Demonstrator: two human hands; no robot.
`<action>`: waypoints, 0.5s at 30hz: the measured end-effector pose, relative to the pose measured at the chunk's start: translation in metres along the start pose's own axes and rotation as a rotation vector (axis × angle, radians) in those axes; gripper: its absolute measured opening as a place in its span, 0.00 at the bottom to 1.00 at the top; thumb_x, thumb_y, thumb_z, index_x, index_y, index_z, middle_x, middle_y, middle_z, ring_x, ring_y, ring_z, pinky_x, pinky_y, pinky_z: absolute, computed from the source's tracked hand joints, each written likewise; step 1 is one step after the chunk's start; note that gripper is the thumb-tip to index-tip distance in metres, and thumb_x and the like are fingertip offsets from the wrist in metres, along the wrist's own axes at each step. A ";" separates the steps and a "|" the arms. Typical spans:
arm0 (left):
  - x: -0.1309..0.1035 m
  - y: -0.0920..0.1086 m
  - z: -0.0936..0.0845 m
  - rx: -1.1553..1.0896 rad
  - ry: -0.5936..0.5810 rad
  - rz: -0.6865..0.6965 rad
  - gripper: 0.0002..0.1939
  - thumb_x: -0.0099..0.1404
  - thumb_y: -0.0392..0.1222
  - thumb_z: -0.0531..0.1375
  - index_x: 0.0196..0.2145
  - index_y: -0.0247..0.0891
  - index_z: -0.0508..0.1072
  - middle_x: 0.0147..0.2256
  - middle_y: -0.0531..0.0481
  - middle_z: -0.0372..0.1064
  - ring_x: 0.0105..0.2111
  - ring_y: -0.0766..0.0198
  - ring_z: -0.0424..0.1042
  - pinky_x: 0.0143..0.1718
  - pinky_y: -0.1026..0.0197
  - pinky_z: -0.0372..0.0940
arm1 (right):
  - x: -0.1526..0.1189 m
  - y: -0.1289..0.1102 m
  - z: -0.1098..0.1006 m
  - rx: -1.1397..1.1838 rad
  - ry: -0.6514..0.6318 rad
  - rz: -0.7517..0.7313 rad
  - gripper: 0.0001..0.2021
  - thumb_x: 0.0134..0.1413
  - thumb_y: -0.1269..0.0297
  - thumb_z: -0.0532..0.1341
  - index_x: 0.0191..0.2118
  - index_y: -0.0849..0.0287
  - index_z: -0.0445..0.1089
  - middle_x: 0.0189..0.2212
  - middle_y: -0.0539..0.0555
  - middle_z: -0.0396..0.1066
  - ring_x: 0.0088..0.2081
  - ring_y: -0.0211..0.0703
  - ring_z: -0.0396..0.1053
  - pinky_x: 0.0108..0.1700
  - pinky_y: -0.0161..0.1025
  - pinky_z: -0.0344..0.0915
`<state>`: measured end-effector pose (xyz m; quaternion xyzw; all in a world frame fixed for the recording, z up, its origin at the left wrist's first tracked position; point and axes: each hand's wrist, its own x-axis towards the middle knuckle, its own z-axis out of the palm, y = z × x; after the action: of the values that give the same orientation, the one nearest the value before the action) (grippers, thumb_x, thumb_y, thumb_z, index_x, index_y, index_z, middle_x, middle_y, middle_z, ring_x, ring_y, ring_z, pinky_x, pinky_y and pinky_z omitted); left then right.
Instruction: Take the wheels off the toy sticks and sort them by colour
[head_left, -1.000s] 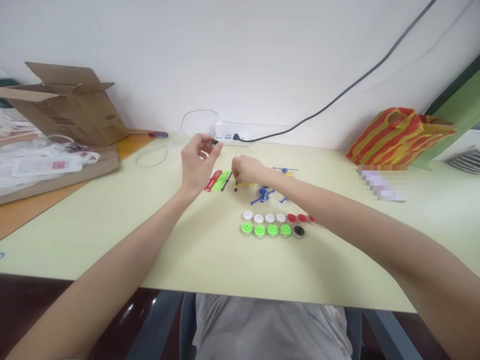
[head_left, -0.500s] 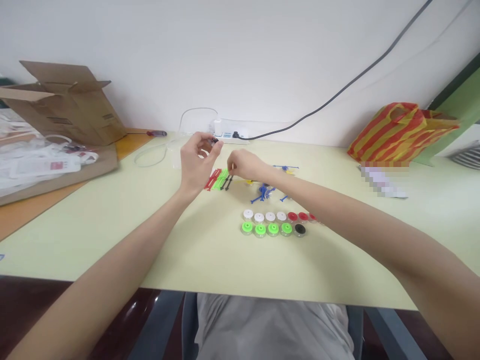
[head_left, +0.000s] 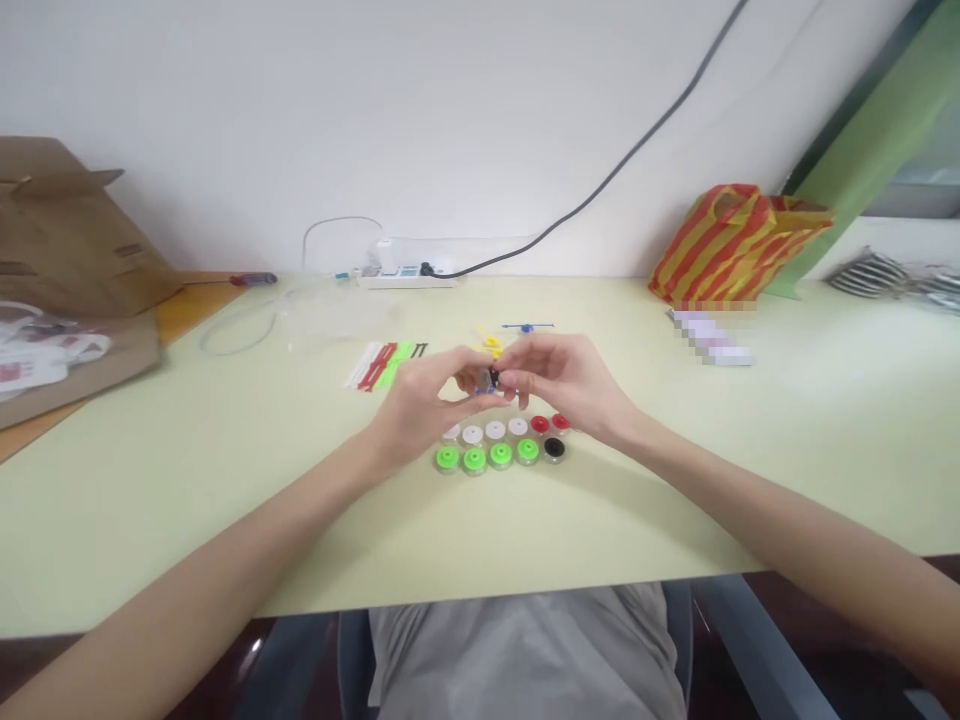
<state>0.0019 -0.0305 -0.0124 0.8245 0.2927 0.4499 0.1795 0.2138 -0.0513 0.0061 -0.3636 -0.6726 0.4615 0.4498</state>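
My left hand (head_left: 424, 400) and my right hand (head_left: 570, 385) meet above the table, fingertips pinching a small black part with a clear round cap (head_left: 489, 379). Its exact shape is partly covered by the fingers. Just in front of the hands are two rows of small round discs in clear cups: white discs (head_left: 495, 430), red discs (head_left: 540, 425), green discs (head_left: 501, 455) and one black disc (head_left: 554, 448). Thin plastic bars lie to the left in white, red (head_left: 377, 367), green (head_left: 394, 366) and black. Behind the hands are yellow pieces (head_left: 491, 343) and a blue piece (head_left: 527, 328).
A power strip (head_left: 409, 280) with a dark cable (head_left: 592, 200) sits against the wall. At left are a cardboard box (head_left: 67, 240), white packets (head_left: 37, 355) and a screwdriver (head_left: 253, 279). A red-and-yellow striped bag (head_left: 739, 245) stands at the back right.
Both hands have come together over the discs; my right hand has left the black bars. The small black part has moved nearer with my left hand. The camera view has turned right.
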 end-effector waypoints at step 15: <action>0.000 -0.010 0.000 0.123 -0.118 -0.012 0.22 0.60 0.58 0.73 0.49 0.51 0.80 0.39 0.51 0.81 0.38 0.54 0.79 0.44 0.52 0.73 | -0.025 -0.029 -0.065 -0.595 -0.355 0.072 0.05 0.56 0.71 0.66 0.33 0.56 0.82 0.29 0.51 0.80 0.29 0.40 0.73 0.33 0.36 0.66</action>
<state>-0.0013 -0.0231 -0.0181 0.8572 0.3134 0.3808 0.1481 0.2806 -0.0636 0.0375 -0.4162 -0.8323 0.3168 0.1837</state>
